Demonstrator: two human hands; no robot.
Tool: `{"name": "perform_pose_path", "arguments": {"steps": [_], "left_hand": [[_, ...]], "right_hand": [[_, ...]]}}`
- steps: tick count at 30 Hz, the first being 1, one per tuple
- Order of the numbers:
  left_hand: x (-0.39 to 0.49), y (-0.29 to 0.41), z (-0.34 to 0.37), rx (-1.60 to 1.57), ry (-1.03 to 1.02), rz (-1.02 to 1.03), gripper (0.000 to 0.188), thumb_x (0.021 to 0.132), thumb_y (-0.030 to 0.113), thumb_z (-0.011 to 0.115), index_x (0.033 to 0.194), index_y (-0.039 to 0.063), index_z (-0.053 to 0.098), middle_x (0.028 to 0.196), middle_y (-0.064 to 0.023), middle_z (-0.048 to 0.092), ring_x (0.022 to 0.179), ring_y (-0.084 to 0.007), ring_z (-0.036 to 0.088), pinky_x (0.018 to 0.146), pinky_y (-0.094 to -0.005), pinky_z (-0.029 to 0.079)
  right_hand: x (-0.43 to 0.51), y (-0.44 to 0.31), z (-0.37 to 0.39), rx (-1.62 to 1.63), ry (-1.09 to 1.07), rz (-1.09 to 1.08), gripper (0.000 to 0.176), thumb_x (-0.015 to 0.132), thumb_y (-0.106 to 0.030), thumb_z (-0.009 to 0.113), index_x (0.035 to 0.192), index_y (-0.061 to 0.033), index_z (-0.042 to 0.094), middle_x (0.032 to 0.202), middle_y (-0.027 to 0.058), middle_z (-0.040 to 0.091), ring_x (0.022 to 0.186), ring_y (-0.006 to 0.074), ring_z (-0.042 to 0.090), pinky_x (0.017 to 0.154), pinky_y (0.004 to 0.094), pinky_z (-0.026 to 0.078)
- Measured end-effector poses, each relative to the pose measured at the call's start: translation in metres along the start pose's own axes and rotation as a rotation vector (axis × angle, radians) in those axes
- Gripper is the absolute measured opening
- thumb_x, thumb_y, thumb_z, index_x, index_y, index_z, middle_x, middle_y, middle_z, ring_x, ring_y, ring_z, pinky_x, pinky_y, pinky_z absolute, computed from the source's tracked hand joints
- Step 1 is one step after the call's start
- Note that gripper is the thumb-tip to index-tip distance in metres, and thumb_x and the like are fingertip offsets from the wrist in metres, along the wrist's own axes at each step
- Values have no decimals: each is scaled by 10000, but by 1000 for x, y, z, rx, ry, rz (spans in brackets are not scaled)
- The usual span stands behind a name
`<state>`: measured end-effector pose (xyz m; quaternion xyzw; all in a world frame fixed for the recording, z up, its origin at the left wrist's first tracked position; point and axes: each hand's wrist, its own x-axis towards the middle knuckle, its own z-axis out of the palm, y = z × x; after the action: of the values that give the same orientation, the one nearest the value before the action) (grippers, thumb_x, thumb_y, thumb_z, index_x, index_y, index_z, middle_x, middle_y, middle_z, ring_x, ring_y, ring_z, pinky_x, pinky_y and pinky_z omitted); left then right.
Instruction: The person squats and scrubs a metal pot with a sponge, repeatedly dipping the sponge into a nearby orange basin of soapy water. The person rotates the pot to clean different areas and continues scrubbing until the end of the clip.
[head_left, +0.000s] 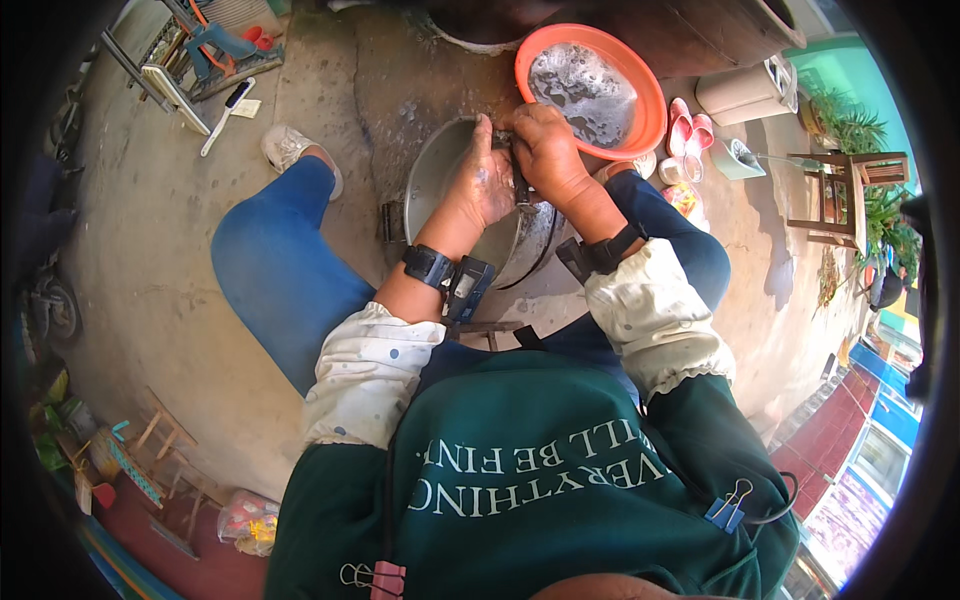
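A large metal pot (442, 169) is tilted between my knees, its black side handle (390, 221) on the left. My left hand (484, 180) is over the pot's mouth, palm side showing, thumb raised; its other fingers are mostly hidden. My right hand (546, 150) has its fingers curled on a dark elongated piece (520, 176) at the pot's right rim, perhaps its other handle. The two hands nearly meet there. A thin black curved strip (541, 255) runs along the pot's outside. Just beyond my right hand, an orange plastic basin (652, 105) holds foamy grey water.
A wooden stool (487, 328) is partly visible below the pot. At upper left lies a white-handled brush (225, 120). To the right are red clogs (679, 124), a beige bin (742, 94), a pale green dustpan (739, 161) and a wooden chair (844, 195). Dark vessels border the top.
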<state>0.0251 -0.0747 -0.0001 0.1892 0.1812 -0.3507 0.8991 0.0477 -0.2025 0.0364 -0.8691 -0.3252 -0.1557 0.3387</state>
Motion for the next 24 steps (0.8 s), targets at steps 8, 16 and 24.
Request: {"name": "perform_pose_path", "arguments": {"steps": [8, 16, 24], "left_hand": [[13, -5, -7, 114, 77, 43, 766, 933, 774, 376, 1207, 102, 621, 1138, -105, 685, 1131, -262, 626, 1000, -434, 492], [9, 10, -8, -39, -8, 111, 812, 973, 689, 383, 1353, -16, 516, 1232, -143, 645, 1113, -275, 634, 973, -428, 495], [11, -17, -3, 50, 115, 130, 752, 1004, 660, 346, 1293, 2, 566, 1272, -143, 638, 1124, -267, 612, 990, -427, 476]], "right_hand": [[-36, -25, -20, 5, 38, -59, 231, 707, 17, 653, 917, -65, 704, 908, 127, 597, 880, 368, 560, 798, 446, 483], [-21, 8, -25, 1, 40, 79, 278, 718, 74, 604, 935, -68, 706, 915, 152, 608, 884, 378, 571, 796, 455, 481], [-23, 2, -27, -162, -71, 18, 298, 682, 28, 638, 940, -90, 729, 875, 135, 586, 895, 365, 577, 798, 435, 498]]}}
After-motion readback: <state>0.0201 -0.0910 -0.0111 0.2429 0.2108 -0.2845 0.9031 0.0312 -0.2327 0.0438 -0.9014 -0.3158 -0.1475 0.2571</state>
